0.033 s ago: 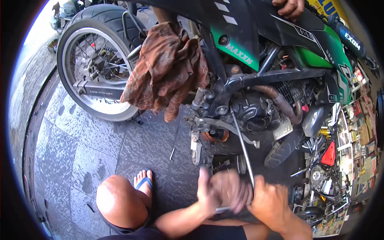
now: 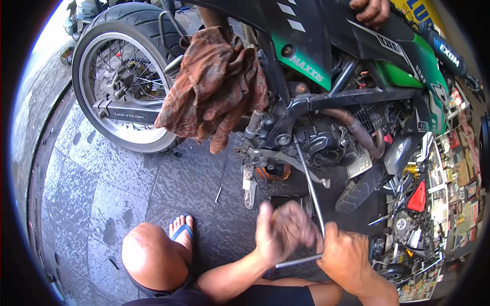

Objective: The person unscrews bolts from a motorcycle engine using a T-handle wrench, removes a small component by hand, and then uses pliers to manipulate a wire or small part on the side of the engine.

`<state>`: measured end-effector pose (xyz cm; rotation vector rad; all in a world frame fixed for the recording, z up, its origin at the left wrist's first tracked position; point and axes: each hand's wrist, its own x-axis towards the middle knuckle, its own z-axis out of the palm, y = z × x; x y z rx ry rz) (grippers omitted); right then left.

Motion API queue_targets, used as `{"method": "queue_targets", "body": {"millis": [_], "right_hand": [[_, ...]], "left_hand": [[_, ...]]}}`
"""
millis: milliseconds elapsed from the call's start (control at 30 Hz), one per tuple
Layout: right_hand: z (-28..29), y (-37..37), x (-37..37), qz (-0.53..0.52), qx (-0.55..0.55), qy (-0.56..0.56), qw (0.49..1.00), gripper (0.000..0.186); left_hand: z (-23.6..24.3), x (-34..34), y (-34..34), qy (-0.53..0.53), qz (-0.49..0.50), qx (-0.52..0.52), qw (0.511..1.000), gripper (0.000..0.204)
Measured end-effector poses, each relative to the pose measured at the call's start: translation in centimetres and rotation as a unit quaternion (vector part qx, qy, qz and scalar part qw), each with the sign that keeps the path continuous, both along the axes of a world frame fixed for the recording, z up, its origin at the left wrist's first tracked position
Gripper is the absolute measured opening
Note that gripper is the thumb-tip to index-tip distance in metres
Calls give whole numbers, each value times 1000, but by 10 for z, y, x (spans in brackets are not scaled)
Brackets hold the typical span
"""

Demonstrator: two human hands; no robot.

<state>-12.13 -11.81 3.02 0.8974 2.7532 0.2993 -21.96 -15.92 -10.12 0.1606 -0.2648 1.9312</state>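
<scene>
A long-shafted metal wrench (image 2: 311,186) runs from the motorcycle's engine (image 2: 326,145) down to my right hand (image 2: 348,256). My right hand is closed around its near end, where a bar handle (image 2: 297,261) sticks out to the left; the hand covers the joint. The wrench's far tip meets the lower engine area, and its exact seat is hard to make out. Just left of the shaft, above the bar, my left hand (image 2: 285,230) is open, thumb up and fingers slightly curled, slightly blurred and holding nothing.
A reddish-brown patterned cloth (image 2: 214,89) hangs beside the rear wheel (image 2: 84,76). Another person's hand (image 2: 372,11) rests on the seat. A small bent hex key (image 2: 218,195) lies on the tiled floor (image 2: 178,178). Loose parts and tools (image 2: 408,222) crowd the right side.
My left hand has shifted slightly up and its fingers have spread from a blur, uncovering more of the bar handle. My right hand and the wrench stay nearly in place.
</scene>
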Motion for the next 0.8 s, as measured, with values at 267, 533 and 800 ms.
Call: {"method": "queue_targets", "body": {"millis": [267,533,800], "right_hand": [[-22,-21,11,54,151,134,978,44],[-50,-45,96,-228,-74,297,924,50],[-109,19,162,-366,4,-41,930,22]], "left_hand": [[-19,9,33,344,-217,-133,904,47],[-22,2,34,306,-296,-63,903,45],[-2,-3,32,361,-306,-155,867,41]]}}
